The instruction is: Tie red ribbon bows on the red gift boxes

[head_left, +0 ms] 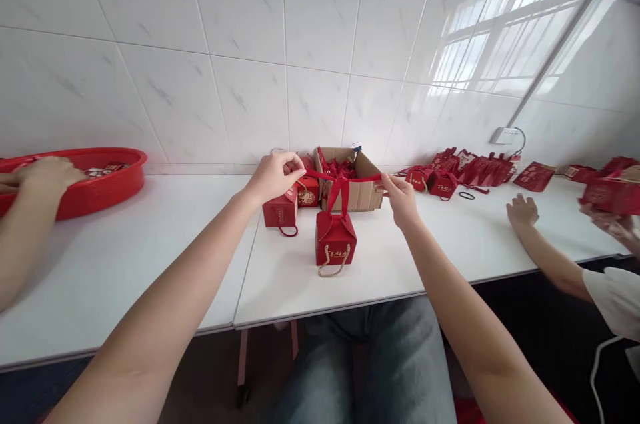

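Note:
A small red gift box [336, 241] with gold lettering and a gold cord handle stands upright on the white table in front of me. From its top rises a red ribbon [341, 195], crossed above the box and drawn out to both sides. My left hand [276, 177] pinches one end, in front of a few other red boxes. The other end is pinched in my right hand [399, 196], beside an open cardboard box. Between the hands the ribbon looks taut.
Behind the gift box, the cardboard box [364, 196] holds red ribbons. Red boxes [281, 212] stand at its left, more red packaging [483, 169] at right. A red basin [107, 192] with another person's hand in it stands left. At right a co-worker's hand [523, 209] rests near a red box.

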Motion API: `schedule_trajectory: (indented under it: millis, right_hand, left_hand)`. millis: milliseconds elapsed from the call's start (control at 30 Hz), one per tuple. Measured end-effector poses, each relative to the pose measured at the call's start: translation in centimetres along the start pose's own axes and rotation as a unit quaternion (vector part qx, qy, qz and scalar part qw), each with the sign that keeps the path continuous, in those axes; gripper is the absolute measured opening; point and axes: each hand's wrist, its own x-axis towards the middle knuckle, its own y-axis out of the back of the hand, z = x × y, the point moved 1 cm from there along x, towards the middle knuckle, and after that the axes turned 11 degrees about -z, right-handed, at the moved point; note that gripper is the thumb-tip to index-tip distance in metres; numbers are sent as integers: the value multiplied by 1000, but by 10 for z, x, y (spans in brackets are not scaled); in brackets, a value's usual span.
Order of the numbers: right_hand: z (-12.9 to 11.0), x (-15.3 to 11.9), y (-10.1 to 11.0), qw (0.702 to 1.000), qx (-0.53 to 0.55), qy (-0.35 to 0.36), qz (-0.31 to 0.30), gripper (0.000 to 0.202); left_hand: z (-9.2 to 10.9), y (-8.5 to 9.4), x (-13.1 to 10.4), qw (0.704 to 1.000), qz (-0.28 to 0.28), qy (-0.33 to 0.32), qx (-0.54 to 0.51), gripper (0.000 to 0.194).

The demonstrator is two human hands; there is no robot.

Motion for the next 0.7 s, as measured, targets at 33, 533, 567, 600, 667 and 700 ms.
schedule_trajectory:
  millis: [33,533,567,600,667,700]
  right_hand:
    - [4,-4,3,1000,6,-10,5,36]
    - [58,-41,34,978,126,-129,101,33]
    - [62,-43,36,978,119,-136,103,33]
    - [66,-45,38,978,112,-142,105,33]
    - [74,-51,44,978,96,-152,108,34]
    - [78,-55,47,978,89,-155,110,35]
  left_hand:
    - [-4,1,-5,1000,-3,10,-11,15]
    - [-51,-20,-66,992,54,106,-39,20]
    - [-53,-22,-71,991,55,112,-39,20]
    - [-56,-24,-75,991,55,116,-37,20]
    - [-64,-27,-82,991,52,120,-29,20]
    - [-68,-28,-85,991,51,123,-22,20]
